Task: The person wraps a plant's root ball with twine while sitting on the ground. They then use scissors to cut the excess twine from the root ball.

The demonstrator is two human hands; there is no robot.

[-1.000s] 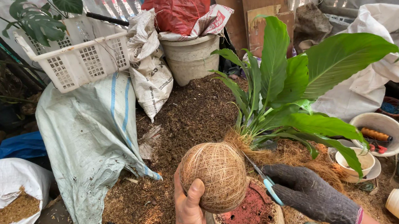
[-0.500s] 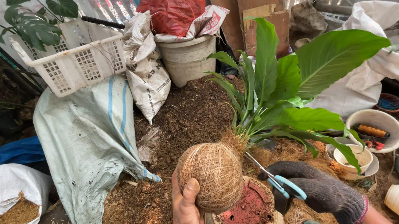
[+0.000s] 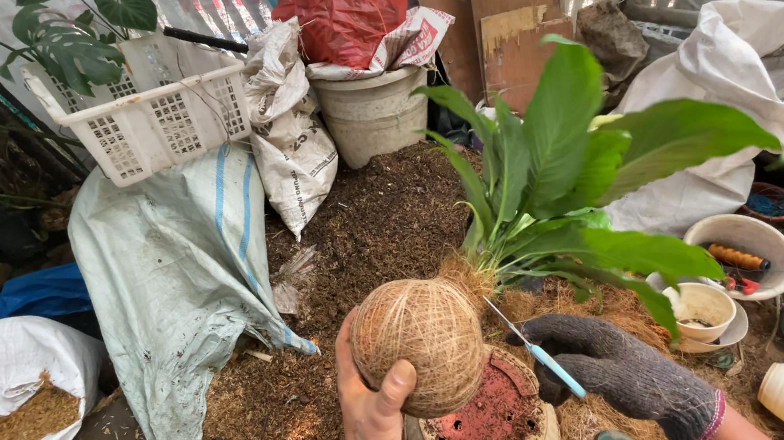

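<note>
- Potting soil and coconut fibre cover the ground (image 3: 382, 221) of a cluttered garden corner, with sacks all around.
- My bare left hand (image 3: 372, 414) grips a twine-wrapped ball (image 3: 419, 346), thumb pressed on its lower front, fingers curled behind its left side.
- That ball sits low in the middle of the view, just above an upturned round pot (image 3: 485, 430) with a reddish base.
- My right hand (image 3: 614, 372), in a dark knit glove, is closed around blue-handled scissors (image 3: 535, 347), blades pointing up towards the ball.
- Just behind, a broad-leaved green plant (image 3: 569, 187) stands in the fibre.
- Farther back sit a white plastic basket (image 3: 152, 120) and a bucket (image 3: 373, 116) under a red bag (image 3: 339, 5).
</note>
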